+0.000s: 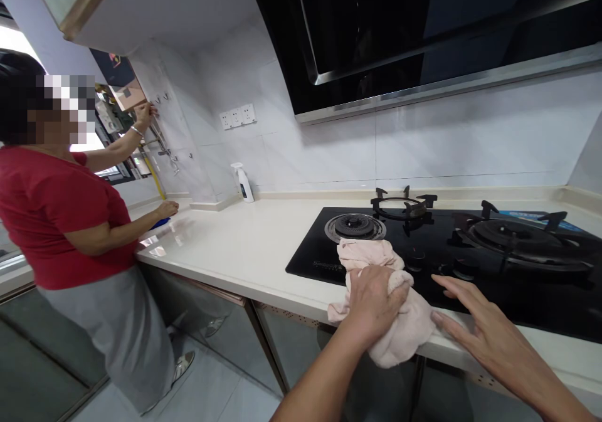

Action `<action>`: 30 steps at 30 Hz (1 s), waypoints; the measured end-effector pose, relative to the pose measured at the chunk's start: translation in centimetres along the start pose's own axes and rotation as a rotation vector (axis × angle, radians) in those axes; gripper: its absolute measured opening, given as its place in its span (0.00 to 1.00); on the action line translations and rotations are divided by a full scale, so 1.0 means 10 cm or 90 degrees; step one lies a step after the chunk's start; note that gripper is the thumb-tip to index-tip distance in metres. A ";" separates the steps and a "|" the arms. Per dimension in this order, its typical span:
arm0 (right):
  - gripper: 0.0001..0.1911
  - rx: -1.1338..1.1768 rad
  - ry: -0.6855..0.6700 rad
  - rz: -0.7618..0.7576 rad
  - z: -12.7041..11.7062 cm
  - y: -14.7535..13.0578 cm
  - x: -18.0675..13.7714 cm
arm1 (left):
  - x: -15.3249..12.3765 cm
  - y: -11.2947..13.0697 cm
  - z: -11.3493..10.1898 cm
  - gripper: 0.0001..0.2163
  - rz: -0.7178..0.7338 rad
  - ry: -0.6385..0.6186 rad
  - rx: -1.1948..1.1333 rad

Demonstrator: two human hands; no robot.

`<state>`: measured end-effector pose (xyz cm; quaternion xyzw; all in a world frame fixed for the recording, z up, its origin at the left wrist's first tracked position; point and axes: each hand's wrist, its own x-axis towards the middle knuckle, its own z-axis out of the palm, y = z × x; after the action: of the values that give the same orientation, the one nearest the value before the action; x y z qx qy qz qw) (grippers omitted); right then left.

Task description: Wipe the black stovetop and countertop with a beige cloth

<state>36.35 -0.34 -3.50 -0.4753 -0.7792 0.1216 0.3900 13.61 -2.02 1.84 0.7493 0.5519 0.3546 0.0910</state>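
My left hand (374, 300) presses on a pale pink cloth (371, 256) that lies over the front left corner of the black glass gas hob (437, 265) and hangs past the counter's front edge. Its fingers curl over the cloth. My right hand (475, 315) rests flat and open on the hob's front rim, fingers stretched towards the cloth, holding nothing. The left burner (355, 226) is bare, and its black pan support (404, 205) sits shifted behind it.
The right burner keeps its pan support (517, 231). A white spray bottle (243, 182) stands by the tiled wall. A person in a red top (61, 215) stands at the cream counter's (244, 246) left end, one hand on the wall, the other on the counter. A black extractor hood (423, 27) hangs overhead.
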 end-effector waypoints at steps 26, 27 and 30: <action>0.35 -0.050 -0.064 -0.030 -0.04 -0.04 -0.01 | 0.08 -0.73 -0.58 0.13 -0.054 0.040 -0.007; 0.35 -0.054 -0.067 -0.028 -0.04 -0.03 -0.01 | 0.07 -0.80 -0.63 0.13 -0.074 0.057 0.016; 0.34 -0.065 -0.068 -0.027 -0.04 -0.01 -0.01 | 0.06 -0.99 -0.70 0.13 -0.128 0.084 0.089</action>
<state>36.54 -0.53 -3.21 -0.4706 -0.8140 0.0986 0.3260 1.70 0.41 1.97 0.6696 0.6526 0.3526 0.0373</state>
